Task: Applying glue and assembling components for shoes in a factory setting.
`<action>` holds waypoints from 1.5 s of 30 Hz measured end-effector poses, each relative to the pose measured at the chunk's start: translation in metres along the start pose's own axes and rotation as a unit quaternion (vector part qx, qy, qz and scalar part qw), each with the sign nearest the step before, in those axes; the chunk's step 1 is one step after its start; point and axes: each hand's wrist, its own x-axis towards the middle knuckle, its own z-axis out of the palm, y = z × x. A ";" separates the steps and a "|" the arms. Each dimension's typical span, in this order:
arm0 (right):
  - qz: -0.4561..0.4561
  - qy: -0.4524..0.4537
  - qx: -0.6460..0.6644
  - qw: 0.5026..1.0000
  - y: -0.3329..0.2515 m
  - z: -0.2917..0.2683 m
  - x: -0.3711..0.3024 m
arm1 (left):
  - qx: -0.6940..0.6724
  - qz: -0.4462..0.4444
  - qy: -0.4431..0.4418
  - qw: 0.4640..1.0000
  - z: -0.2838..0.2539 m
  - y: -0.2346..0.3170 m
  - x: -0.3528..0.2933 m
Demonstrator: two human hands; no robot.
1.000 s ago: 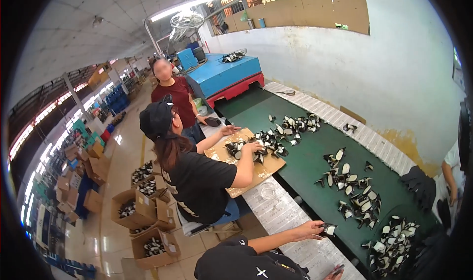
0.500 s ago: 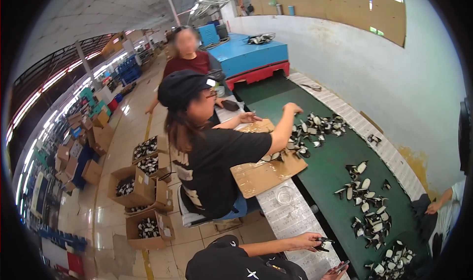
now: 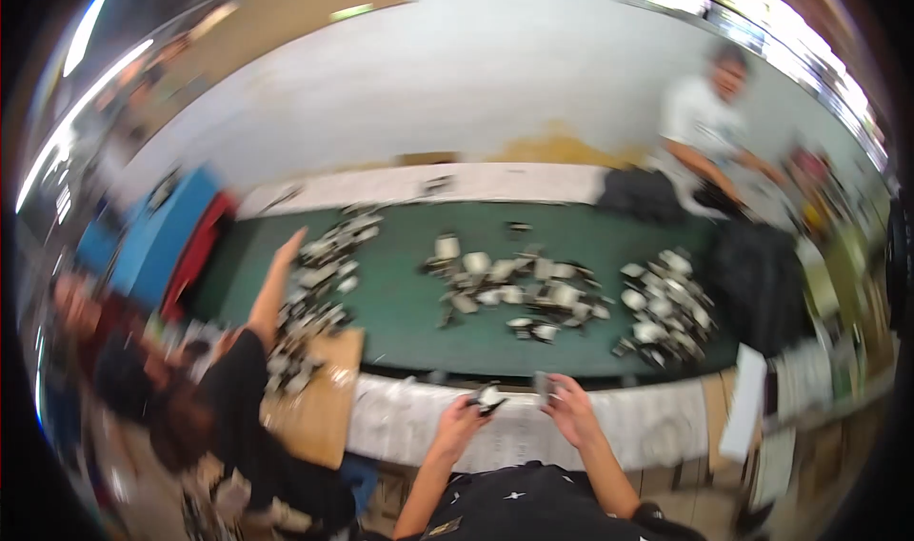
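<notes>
My left hand (image 3: 458, 429) pinches a small black-and-white piece (image 3: 489, 401) above the white-covered near ledge (image 3: 409, 427). A short way to the right, my right hand (image 3: 570, 411) grips a small grey flat object (image 3: 544, 387), blurred, so its kind is unclear. Beyond both hands runs a green belt surface (image 3: 400, 322). On it lies a loose middle heap of similar black-and-white pieces (image 3: 509, 284). A denser heap (image 3: 666, 303) sits to the right, and a long heap (image 3: 328, 260) to the left.
At left, a co-worker in black (image 3: 228, 417) reaches over the belt beside a cardboard sheet (image 3: 335, 398). A person in white (image 3: 709, 122) stands across at far right, near dark cloth (image 3: 757, 279). A blue-and-red machine (image 3: 157, 236) is at the belt's left end.
My view has swung right, from the aisle and the co-worker to the belt in front of me. Both hands still hold their small objects and now appear at the lower middle.
</notes>
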 end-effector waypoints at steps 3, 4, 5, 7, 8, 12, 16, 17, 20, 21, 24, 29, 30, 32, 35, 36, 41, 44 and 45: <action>-0.044 0.016 0.033 0.998 -0.013 0.001 -0.008 | 0.001 -0.027 -0.034 0.999 0.015 -0.004 0.013; -0.055 0.014 0.038 0.998 -0.016 0.000 -0.014 | 0.003 -0.037 -0.055 0.998 0.017 -0.010 0.019; -0.060 0.004 0.041 0.997 -0.019 -0.001 -0.017 | 0.009 -0.049 -0.072 0.996 0.023 -0.012 0.025; -0.081 0.026 0.046 0.995 -0.017 -0.007 -0.030 | 0.017 -0.071 -0.101 0.992 0.033 -0.014 0.028; -0.082 0.035 0.047 0.995 -0.016 -0.007 -0.033 | 0.019 -0.075 -0.104 0.992 0.038 -0.013 0.029; -0.100 0.057 -0.016 0.993 -0.027 0.005 -0.040 | 0.031 -0.056 -0.127 0.990 0.064 -0.007 0.037; -0.197 0.051 -0.231 0.951 -0.056 0.051 -0.050 | 0.038 -0.020 -0.151 0.988 0.081 0.012 0.040; -0.214 0.055 -0.299 0.928 -0.059 0.055 -0.050 | 0.054 -0.026 -0.138 0.989 0.089 0.018 0.040; -0.254 0.056 -0.462 0.848 -0.064 0.076 -0.043 | 0.040 -0.012 -0.154 0.987 0.081 0.023 0.045; -0.285 0.068 -0.550 0.782 -0.063 0.081 -0.040 | 0.040 -0.011 -0.150 0.988 0.077 0.024 0.043; -0.321 0.058 -0.593 0.736 -0.053 0.087 -0.038 | 0.035 -0.007 -0.143 0.989 0.070 0.026 0.035; -0.322 0.034 -0.622 0.713 -0.047 0.094 -0.032 | 0.022 -0.015 -0.135 0.991 0.066 0.029 0.029; -0.319 0.033 -0.624 0.713 -0.045 0.094 -0.031 | 0.020 -0.014 -0.133 0.991 0.065 0.029 0.029; -0.313 0.024 -0.624 0.716 -0.044 0.095 -0.030 | 0.036 -0.012 -0.145 0.989 0.064 0.029 0.028; -0.298 0.012 -0.625 0.721 -0.043 0.093 -0.031 | 0.023 -0.017 -0.127 0.991 0.067 0.027 0.026; -0.289 0.011 -0.627 0.724 -0.042 0.093 -0.030 | 0.022 -0.014 -0.126 0.992 0.068 0.027 0.026; -0.222 0.007 -0.548 0.806 -0.041 0.085 -0.032 | 0.002 -0.023 -0.134 0.991 0.064 0.023 0.020; -0.174 -0.004 -0.432 0.885 -0.038 0.075 -0.031 | 0.014 -0.025 -0.124 0.992 0.065 0.024 0.016; -0.160 -0.013 -0.354 0.921 -0.036 0.071 -0.031 | 0.014 -0.024 -0.123 0.992 0.065 0.023 0.015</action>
